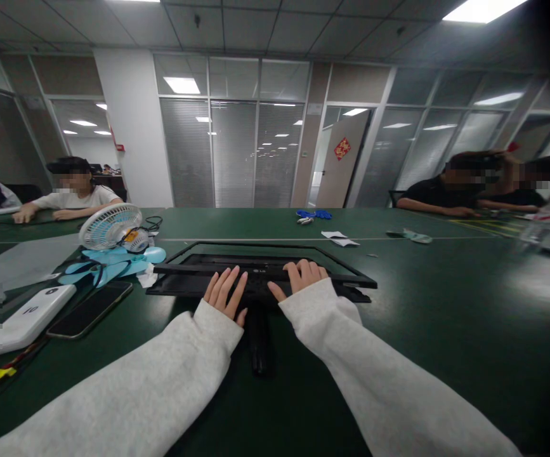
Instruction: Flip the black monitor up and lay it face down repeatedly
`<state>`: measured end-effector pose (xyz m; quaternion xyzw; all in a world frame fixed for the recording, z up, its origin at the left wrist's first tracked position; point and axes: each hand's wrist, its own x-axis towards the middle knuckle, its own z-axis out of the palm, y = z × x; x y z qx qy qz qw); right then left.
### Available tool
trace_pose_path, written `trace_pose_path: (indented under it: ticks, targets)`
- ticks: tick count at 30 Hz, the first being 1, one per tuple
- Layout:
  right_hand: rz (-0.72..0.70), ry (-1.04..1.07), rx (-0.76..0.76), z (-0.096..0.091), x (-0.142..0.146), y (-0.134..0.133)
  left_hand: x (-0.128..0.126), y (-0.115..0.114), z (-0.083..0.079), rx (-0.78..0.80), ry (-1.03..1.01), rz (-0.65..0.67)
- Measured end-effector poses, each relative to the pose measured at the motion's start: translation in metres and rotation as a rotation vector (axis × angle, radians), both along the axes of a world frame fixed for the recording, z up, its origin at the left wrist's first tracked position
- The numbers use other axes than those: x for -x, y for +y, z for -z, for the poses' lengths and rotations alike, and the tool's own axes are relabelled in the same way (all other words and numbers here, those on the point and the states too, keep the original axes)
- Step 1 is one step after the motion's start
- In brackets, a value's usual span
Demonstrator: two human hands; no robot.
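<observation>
A black monitor bezel (353, 275) with an LG logo lies over a dark flat monitor part (174, 284) on the green table. My left hand (226, 293) rests on the bezel's near bar, left of the logo, with its fingers stretched out and apart. Right of the logo, my right hand (304, 277) has its fingers bent over the same bar, its thumb set off to the left. A black stand-like piece (258, 346) points toward me from below the monitor parts. The undersides of both hands are hidden.
To the left are a white fan (109, 227), light-blue fan blades (113, 263), a phone (91, 309) and a white power bank (30, 319). Blue gloves (320, 214) and paper scraps (339, 238) lie farther back. Other people sit at both sides of the table (446, 330).
</observation>
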<state>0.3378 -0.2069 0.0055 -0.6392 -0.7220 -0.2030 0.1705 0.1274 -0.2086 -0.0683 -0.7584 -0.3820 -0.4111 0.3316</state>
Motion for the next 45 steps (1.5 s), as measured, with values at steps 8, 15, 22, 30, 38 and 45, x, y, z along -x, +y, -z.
trace_pose_path:
  ticks: [8, 15, 22, 30, 38, 45]
  targets:
    - [-0.026, 0.016, -0.015, -0.002, 0.0, -0.006, -0.002, 0.0, 0.002, -0.058, -0.028, 0.012]
    - [-0.028, 0.015, 0.017, -0.002, 0.0, -0.006, -0.003, -0.001, 0.003, -0.05, -0.022, -0.009]
    - [-0.041, -0.023, -0.033, 0.003, -0.005, 0.001, -0.004, -0.002, 0.002, -0.055, -0.027, 0.016]
    - [-0.117, -0.049, -0.104, 0.005, -0.015, 0.011, -0.005, -0.002, 0.001, -0.042, -0.053, 0.035]
    - [-0.182, 0.01, -0.166, 0.019, -0.019, 0.021, -0.006, -0.001, 0.001, -0.042, -0.056, 0.033]
    - [-0.172, 0.004, -0.176, 0.021, -0.021, 0.024, -0.007, -0.002, 0.001, -0.03, -0.042, 0.025]
